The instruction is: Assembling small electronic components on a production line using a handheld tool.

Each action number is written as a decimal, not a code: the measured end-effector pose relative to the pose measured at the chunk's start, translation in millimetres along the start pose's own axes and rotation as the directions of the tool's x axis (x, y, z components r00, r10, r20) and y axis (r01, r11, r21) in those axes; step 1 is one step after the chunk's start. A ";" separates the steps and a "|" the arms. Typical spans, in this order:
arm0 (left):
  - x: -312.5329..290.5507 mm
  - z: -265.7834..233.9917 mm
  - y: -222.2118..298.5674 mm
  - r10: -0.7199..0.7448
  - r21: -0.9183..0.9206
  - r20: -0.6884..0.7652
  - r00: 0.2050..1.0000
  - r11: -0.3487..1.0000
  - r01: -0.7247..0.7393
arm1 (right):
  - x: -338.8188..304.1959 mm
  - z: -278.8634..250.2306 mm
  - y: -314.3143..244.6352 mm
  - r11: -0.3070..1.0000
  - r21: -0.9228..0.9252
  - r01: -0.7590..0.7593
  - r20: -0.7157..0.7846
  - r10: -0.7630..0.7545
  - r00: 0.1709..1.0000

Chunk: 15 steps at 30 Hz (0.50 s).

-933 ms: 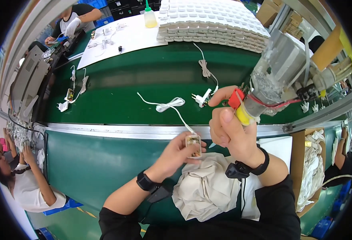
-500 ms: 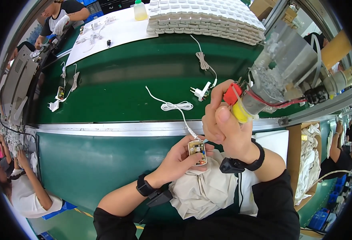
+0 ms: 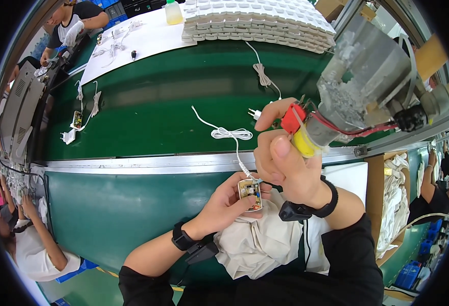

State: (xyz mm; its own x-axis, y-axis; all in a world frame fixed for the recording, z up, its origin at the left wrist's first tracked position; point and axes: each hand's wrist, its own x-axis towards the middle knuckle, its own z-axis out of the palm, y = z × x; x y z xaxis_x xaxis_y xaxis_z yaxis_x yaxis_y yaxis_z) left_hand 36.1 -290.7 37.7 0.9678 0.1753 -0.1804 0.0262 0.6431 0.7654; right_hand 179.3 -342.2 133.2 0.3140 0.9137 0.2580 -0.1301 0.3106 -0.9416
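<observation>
My left hand (image 3: 227, 202) holds a small circuit board (image 3: 248, 187) in an open white charger housing, its thumb resting on the components. From the board's upper end a white cord (image 3: 232, 133) runs up to a tied coil on the green surface. My right hand (image 3: 298, 166) is closed around the lower end of a grey hot-glue gun (image 3: 329, 120), at its yellow-wrapped part (image 3: 303, 142) and red switch (image 3: 292, 120). Clear glue strands cling to the gun. The nozzle tip is hidden behind my fingers. A beige cloth (image 3: 257, 242) lies bunched beneath my left hand.
Behind my right hand, a white plug (image 3: 255, 113) is partly hidden. Another charger assembly (image 3: 77, 120) lies farther left. White trays (image 3: 260, 28) are stacked at the back by a bottle of yellowish liquid (image 3: 173, 13). A metal rail (image 3: 148, 166) crosses the bench; a cardboard box (image 3: 377, 204) stands right.
My right index finger sits slightly farther left, and more of the plug behind it is hidden. The coiled cord from the board appears shifted a little right. Both grips continue.
</observation>
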 end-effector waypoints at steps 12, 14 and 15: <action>7.8 -13.0 0.7 -0.002 -0.154 -0.167 0.986 0.988 -0.024 | -5.1 0.3 4.1 0.997 0.049 -0.065 0.022 0.064 0.998; 7.5 -12.2 0.4 0.003 -0.165 -0.165 0.986 0.986 -0.030 | -7.6 1.2 5.6 0.996 0.056 -0.071 0.025 0.069 0.997; 7.4 -11.4 0.2 -0.001 -0.172 -0.166 0.986 0.985 -0.028 | -9.2 1.7 6.3 0.996 0.059 -0.073 0.026 0.071 0.997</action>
State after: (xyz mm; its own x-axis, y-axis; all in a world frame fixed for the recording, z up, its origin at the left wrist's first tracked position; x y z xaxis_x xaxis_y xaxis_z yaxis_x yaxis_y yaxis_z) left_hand 40.4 -280.7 29.4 0.9128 0.2963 -0.2811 -0.0446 0.7564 0.6526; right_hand 174.0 -348.2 125.3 0.2791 0.9401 0.1957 -0.2077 0.2581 -0.9435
